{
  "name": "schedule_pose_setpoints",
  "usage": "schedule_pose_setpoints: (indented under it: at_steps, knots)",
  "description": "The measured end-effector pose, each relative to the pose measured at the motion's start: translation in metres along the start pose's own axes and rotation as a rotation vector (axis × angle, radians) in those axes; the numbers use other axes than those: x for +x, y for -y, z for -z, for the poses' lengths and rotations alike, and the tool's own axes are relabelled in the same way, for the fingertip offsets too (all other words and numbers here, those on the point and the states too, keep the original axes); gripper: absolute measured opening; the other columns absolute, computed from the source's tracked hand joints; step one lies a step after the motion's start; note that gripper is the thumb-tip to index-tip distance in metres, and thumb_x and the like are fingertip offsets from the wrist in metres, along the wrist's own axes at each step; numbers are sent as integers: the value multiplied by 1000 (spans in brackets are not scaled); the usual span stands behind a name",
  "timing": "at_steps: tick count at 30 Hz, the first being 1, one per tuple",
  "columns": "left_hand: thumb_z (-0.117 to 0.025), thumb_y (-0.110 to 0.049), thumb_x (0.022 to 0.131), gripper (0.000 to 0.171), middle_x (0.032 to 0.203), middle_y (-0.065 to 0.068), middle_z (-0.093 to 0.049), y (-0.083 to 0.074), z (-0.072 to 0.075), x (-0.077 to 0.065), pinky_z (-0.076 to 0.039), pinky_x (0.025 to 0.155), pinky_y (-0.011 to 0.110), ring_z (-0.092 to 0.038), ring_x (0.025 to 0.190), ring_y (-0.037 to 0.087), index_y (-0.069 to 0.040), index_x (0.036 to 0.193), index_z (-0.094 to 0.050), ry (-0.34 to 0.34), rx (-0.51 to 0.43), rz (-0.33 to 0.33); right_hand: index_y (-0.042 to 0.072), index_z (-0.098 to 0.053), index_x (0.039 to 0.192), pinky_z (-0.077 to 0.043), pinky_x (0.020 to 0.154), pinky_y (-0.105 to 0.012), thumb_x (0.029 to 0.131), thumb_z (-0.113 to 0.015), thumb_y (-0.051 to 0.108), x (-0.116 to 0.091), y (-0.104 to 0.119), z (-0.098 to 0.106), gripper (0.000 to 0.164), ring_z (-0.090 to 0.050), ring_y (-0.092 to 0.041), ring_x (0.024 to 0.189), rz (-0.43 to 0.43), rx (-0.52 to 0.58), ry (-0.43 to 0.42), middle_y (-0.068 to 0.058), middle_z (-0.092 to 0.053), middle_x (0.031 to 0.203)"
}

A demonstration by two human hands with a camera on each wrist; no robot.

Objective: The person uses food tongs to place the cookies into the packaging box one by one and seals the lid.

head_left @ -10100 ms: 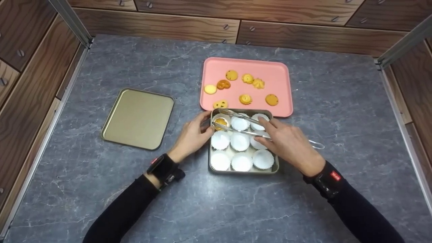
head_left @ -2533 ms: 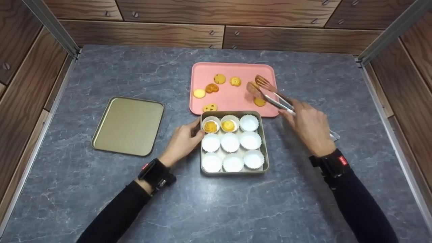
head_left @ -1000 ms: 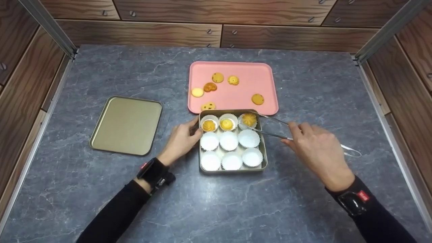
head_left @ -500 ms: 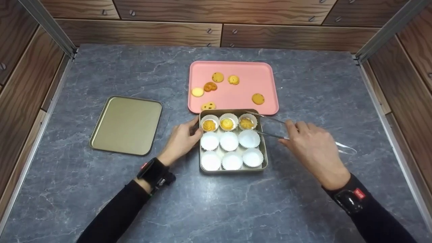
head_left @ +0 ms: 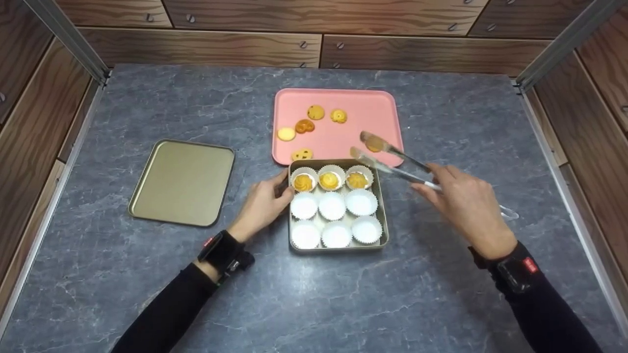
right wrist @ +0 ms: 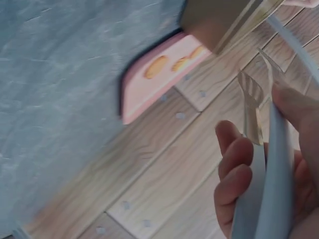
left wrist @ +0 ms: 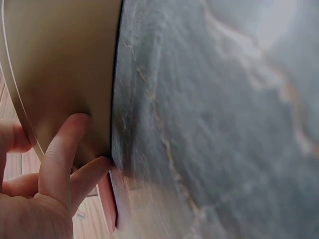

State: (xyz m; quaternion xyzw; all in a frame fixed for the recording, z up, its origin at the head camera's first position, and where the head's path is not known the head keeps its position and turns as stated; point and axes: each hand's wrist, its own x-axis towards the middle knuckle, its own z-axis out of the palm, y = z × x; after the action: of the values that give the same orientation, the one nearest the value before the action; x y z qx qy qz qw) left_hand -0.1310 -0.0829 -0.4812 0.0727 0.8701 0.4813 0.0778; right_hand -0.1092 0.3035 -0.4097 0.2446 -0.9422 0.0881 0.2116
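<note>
My left hand (head_left: pixel 262 203) rests against the left side of a gold square tin (head_left: pixel 383 211). Up close in the left wrist view its fingers (left wrist: pixel 62 149) press the tin's outer wall. White paper cups (head_left: pixel 331 206) fill the tin in rows; the back row contains a swirled cookie (head_left: pixel 303 183), a yellow cookie (head_left: pixel 328 181) and a ridged cookie (head_left: pixel 357 181). Metal tongs (head_left: pixel 412 177) are gripped by my right hand (head_left: pixel 466 201), their tips spread apart with nothing between them. Those tips hover over the tin's back edge and the tray, partly covering a round cookie (head_left: pixel 374 146).
Behind the tin is a pink tray (head_left: pixel 378 105) bearing a pretzel-shaped cookie (head_left: pixel 304 126), a pale round cookie (head_left: pixel 286 134), a flower-shaped cookie (head_left: pixel 338 115) and spotted cookies (head_left: pixel 316 112). A gold lid (head_left: pixel 184 181) lies at left. Wood-patterned walls (head_left: pixel 206 49) border the grey table.
Ten seconds ago one cookie sat in the tin; now the back row has three. Within the last half second the tongs leave the back-right cup and rise toward the tray. My left hand stays put.
</note>
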Motion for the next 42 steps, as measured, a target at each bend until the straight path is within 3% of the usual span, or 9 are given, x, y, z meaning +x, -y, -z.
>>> schedule_pose_setpoints:
  at_steps: [6, 13, 24, 42]
  knots:
    - [-64, -19, 98, 57, 55, -7, -40, 0, 0, -1, -34, 42, 21, -36, 46, 7, 0, 150, -49, -15, 19, -10, -6, -68, 112, -47, 43, -49, 90, -82, 29, 3, -20, -14, 43, -57, -31, 53, -127, -3, -1, -16, -62, 73]
    - [-64, -19, 99, 57, 55, -7, -41, 0, -1, -1, -34, 42, 21, -37, 46, 7, 0, 150, -49, -15, 16, -10, -4, -68, 106, -44, 42, -50, 92, -80, 32, 2, -34, -27, 40, -52, -30, 52, -191, -16, 42, -13, -57, 69]
    - [-65, -19, 98, 58, 56, -6, -42, 0, 0, -1, -36, 43, 21, -38, 47, 8, 0, 150, -48, -12, 4, -10, -2, -64, 93, -45, 41, -45, 92, -79, 34, 6, -41, -43, 39, -51, -28, 51, -216, 1, 118, -12, -56, 68]
    - [-64, -18, 99, 56, 54, -9, -39, 0, 1, -1, -33, 42, 21, -36, 46, 7, 0, 149, -49, -15, 10, -15, -1, -67, 97, -44, 44, -48, 93, -78, 38, 3, -45, -51, 40, -53, -29, 54, -256, 3, 147, -10, -55, 70]
